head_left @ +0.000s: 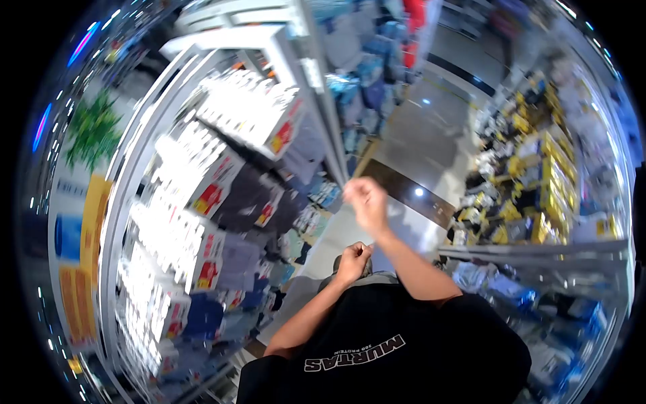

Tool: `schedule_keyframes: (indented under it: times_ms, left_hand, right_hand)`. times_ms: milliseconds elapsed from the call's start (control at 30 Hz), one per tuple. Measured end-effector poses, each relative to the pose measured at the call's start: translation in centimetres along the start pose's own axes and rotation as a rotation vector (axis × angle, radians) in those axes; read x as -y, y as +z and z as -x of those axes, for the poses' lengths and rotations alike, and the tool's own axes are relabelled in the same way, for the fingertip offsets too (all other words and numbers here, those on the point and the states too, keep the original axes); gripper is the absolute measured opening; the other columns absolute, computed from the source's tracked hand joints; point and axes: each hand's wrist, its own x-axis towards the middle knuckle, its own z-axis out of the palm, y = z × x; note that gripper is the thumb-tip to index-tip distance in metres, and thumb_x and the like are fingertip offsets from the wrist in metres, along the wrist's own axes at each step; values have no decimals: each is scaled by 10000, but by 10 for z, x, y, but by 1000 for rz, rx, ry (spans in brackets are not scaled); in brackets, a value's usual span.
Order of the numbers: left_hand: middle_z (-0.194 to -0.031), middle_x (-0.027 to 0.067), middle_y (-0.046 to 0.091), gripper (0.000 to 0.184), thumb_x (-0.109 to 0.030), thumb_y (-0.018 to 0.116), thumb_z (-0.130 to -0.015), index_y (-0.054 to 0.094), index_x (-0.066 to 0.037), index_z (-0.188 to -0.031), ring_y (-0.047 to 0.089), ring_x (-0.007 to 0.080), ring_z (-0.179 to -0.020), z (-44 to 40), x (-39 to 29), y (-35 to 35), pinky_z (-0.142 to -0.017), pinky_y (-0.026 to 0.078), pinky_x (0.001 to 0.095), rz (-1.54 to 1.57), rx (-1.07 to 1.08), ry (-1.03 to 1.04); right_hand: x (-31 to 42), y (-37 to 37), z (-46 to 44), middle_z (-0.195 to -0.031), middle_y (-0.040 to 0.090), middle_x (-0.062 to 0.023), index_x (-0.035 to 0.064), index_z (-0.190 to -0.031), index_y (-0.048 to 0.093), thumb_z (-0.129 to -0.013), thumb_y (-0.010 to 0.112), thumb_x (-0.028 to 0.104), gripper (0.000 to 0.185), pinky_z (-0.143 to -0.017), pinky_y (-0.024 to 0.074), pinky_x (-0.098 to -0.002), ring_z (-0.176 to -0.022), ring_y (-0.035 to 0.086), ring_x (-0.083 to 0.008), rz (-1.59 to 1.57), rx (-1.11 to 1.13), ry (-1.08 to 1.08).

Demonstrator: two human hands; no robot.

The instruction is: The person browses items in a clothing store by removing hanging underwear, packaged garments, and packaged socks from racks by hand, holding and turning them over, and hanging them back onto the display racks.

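My left hand [354, 261] is held low in front of my black shirt [404, 330], its fingers pinched together. Whatever it may hold is too small to make out. Higher and further out, my right hand [367, 202] is raised over the aisle, slightly blurred, with its fingers curled in. No object can be told between them. The hands are apart from each other. Nearest on the left stands a rack of packaged garments [232, 192] with white and red cards; neither hand clearly touches it.
White metal rack frames [276, 57] rise close on my left. Yellow and black packs [538, 182] hang on the right, above blue packs [565, 310]. A shiny tiled floor [431, 128] runs ahead between the displays. A green plant [94, 128] stands far left.
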Motion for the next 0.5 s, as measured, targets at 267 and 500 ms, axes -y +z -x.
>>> schedule_keyframes:
  times_ms: [267,500]
  left_hand:
    - [-691,147,640,314,-302,639,-894,623,4,-826,604,224,-641,-12,59,84,-630,477,366,-497,778,-96]
    - [-760,161,668,340,-314,636,-893,656,26,-901,644,262,-700,24,76,94,-680,502,367,-617,1287,-58]
  right_hand:
    - [44,40,130,-1058,672,-157,16,-1130,634,-1002,480,384,418,-835,497,-406,-970,647,-316,671,791,206]
    - [55,70,120,-1193,611,-232,-63,-1254,529,-1030,412,373,505,-947,453,-413,-1126,564,-397,271,727,-80]
